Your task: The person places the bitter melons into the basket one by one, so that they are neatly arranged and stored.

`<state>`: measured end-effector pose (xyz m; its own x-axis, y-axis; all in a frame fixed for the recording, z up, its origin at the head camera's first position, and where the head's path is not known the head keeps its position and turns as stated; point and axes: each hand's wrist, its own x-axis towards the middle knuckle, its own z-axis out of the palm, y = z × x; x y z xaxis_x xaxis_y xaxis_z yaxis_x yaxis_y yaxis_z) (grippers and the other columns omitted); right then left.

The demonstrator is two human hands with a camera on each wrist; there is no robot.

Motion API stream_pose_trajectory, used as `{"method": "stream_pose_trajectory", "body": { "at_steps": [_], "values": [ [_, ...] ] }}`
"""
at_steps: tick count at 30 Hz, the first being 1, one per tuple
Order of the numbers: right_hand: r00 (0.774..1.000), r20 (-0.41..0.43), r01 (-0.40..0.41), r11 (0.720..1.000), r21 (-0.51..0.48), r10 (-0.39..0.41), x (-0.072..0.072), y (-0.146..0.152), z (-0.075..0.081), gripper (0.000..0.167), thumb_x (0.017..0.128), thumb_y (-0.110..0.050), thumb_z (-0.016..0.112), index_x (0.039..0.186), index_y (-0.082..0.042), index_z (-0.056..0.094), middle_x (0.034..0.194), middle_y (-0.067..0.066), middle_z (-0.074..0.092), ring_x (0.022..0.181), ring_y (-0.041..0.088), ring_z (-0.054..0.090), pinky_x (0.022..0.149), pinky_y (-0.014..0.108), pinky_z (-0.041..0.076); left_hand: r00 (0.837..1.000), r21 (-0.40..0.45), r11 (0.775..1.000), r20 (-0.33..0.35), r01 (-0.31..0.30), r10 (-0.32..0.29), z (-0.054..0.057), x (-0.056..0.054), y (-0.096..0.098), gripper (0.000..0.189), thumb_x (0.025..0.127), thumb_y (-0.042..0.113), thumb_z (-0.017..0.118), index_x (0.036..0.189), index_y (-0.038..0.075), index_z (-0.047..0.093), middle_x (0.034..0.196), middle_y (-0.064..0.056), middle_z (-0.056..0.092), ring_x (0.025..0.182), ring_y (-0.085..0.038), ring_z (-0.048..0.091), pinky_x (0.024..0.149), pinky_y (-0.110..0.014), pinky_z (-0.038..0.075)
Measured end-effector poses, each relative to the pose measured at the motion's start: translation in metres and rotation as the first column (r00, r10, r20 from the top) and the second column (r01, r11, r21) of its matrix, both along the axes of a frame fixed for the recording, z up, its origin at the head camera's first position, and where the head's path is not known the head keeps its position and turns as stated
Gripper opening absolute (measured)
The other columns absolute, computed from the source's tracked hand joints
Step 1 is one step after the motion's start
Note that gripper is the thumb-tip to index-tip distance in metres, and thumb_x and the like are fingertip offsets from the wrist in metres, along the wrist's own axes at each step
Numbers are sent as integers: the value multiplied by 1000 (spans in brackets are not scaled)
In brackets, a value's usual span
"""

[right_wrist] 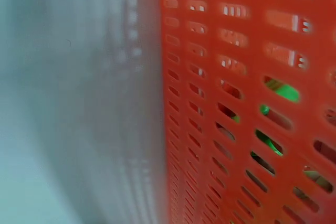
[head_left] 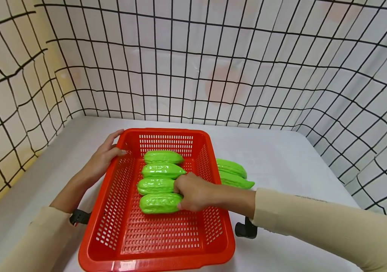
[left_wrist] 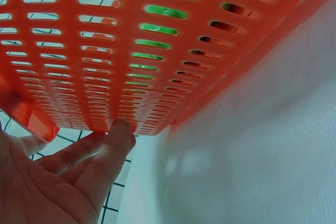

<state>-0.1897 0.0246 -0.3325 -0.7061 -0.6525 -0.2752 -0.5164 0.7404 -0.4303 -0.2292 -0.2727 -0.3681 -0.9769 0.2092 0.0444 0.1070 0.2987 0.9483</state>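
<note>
Several shiny green bitter melons (head_left: 159, 186) lie side by side across a red perforated plastic basket (head_left: 159, 262). My right hand (head_left: 195, 192) reaches over the basket's right wall and grips the right end of the nearest bitter melon (head_left: 161, 203). Its knuckles hide that end and cover the tip of the melon behind. At the far left corner, my left hand (head_left: 102, 158) holds the basket's rim, thumb over the edge. The left wrist view shows fingers (left_wrist: 107, 163) of this hand against the outer wall. The right wrist view shows only the basket's side (right_wrist: 236, 103), not the hand.
Two more bitter melons (head_left: 232, 174) lie on the white table (head_left: 281, 162), just right of the basket and partly behind its wall. Black wire grid panels (head_left: 193, 64) stand along the back and both sides. A dark strap device (head_left: 246, 229) hangs from the right wrist.
</note>
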Motion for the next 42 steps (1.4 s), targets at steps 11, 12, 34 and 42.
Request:
{"method": "stream_pose_trajectory", "body": {
  "at_steps": [11,12,34,42],
  "values": [
    [999,8,53,999,2,-54,5,-1,-1,10,86,-12,81,82,-10,72,72,-6,62,67,8,55,61,20,50,1000,8,1000,1,4,-4,1,1,1,77,100,19,45,164,21,3,154,-27,36,119,-48,58,84,-45,60],
    [998,11,57,998,0,-57,5,-1,0,10,86,-12,81,82,-9,72,72,-6,62,67,8,55,61,20,50,1000,6,1000,1,4,-4,1,1,1,77,100,19,45,164,21,3,154,-27,36,119,-48,58,84,-45,60],
    [989,54,138,990,-24,-137,0,8,23,19,85,-9,79,100,0,72,58,-1,48,49,10,42,45,20,41,1000,0,1000,7,10,-10,1,-1,1,77,99,19,45,164,21,3,152,-28,37,118,-49,58,82,-44,61],
    [974,21,226,972,-61,-225,-9,23,47,42,87,-16,79,125,-1,66,114,9,70,105,21,64,80,32,59,1000,8,1000,0,21,-21,0,0,0,76,101,20,44,164,21,2,151,-29,37,116,-48,60,80,-43,62]
  ]
}}
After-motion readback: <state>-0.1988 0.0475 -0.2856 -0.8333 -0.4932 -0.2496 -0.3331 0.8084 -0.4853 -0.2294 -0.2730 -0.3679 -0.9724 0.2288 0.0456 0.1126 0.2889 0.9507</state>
